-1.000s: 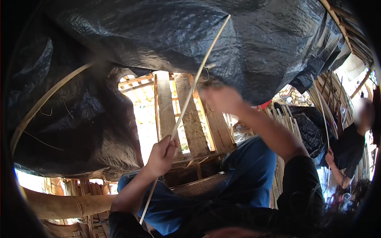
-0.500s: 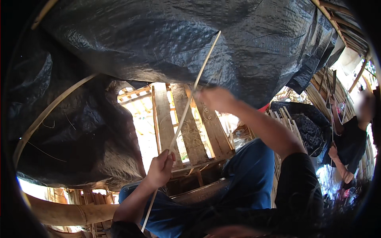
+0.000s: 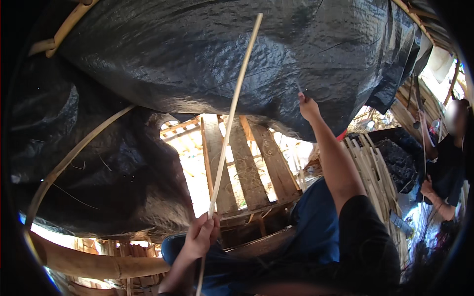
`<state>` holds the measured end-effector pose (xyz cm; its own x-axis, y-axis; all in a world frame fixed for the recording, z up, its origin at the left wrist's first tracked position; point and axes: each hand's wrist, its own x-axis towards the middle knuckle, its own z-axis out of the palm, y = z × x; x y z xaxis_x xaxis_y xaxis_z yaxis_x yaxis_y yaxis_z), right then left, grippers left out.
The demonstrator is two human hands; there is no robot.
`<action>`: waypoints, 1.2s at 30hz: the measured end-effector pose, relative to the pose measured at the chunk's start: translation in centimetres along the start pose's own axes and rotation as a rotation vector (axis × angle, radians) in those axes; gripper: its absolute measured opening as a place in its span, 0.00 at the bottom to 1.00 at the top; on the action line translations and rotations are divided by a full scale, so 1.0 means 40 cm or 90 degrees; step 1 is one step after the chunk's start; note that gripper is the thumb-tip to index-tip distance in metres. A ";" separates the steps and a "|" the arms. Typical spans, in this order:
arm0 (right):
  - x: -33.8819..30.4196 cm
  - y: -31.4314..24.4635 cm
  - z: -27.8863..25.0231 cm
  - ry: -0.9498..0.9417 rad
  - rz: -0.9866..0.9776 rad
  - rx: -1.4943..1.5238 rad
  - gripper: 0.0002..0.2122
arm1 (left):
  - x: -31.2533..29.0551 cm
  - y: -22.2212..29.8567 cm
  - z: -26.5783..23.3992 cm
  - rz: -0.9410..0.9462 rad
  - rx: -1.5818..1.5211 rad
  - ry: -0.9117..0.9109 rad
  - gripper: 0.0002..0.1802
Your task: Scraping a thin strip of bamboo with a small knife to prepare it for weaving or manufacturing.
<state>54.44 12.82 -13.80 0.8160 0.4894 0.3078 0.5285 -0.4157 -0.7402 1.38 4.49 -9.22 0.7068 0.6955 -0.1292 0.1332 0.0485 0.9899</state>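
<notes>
No packages, labels or signs readable in view. Left hand [image 3: 201, 236] closed in a fist around a long pale cane strip [image 3: 229, 128], gripping it low down; strip runs up and slightly right from the fist, crossing in front of the wooden pallet [image 3: 249, 167] and ending against the black plastic sheet [image 3: 222, 54] overhead. A short bit of the strip hangs below the fist. Strip is thin, straight, light tan, smooth. Right hand [image 3: 308, 107] raised high, arm stretched up, fingers pinched shut on a small thin dark thing at the sheet's lower edge; cannot tell what it is. Black sheet is wrinkled, shiny, covers most of the upper view. Curved bamboo hoop [image 3: 74, 158] bends along the left side against the sheet. Thick bamboo pole [image 3: 89, 264] lies lower left. Bundle of split bamboo slats [image 3: 368, 167] stands right of the arm. Another person [image 3: 447, 163] in dark clothes at far right edge, well apart.
</notes>
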 end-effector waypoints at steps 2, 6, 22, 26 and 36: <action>-0.010 0.027 -0.007 -0.090 -0.066 -0.022 0.28 | -0.033 -0.043 -0.012 0.018 -0.089 -0.054 0.17; -0.022 -0.029 0.018 0.089 -0.320 0.107 0.25 | -0.082 -0.096 -0.006 -0.127 -0.275 0.017 0.18; -0.299 -0.342 -0.031 -0.266 -0.264 0.421 0.23 | 0.146 -0.010 0.053 0.028 0.008 -0.028 0.17; -0.287 -0.338 -0.006 -0.272 -0.167 0.511 0.19 | 0.193 -0.017 0.054 -0.001 0.034 -0.076 0.17; -0.410 -0.380 0.016 -0.625 -0.084 0.552 0.14 | 0.326 0.055 0.036 0.051 -0.018 -0.027 0.16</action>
<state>32.87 11.62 -7.97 0.0672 0.9905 0.1200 -0.0306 0.1223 -0.9920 11.89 12.64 -8.81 0.7435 0.6668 -0.0509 0.0551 0.0147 0.9984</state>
